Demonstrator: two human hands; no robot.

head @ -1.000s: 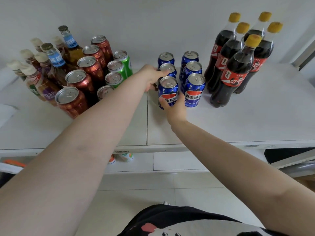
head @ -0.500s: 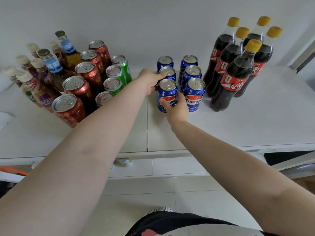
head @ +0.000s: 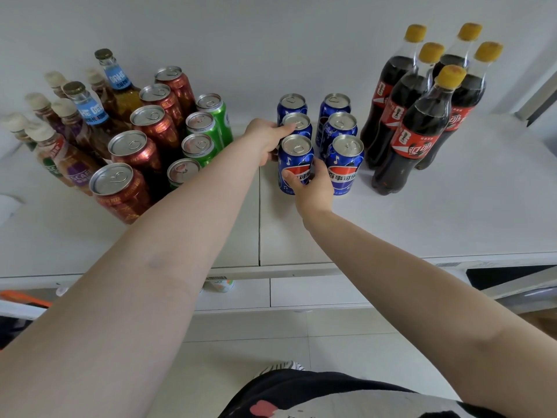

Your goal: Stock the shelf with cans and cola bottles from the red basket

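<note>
At frame centre, my right hand [head: 313,188] grips the front blue aluminium cola can [head: 296,164] standing on the white shelf [head: 422,218]; my left hand [head: 265,137] clasps the blue can behind it [head: 297,125].

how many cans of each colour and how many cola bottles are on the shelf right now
Blue cans: 6
Red-brown cans: 5
Green cans: 4
Cola bottles: 5
Total: 20
</note>
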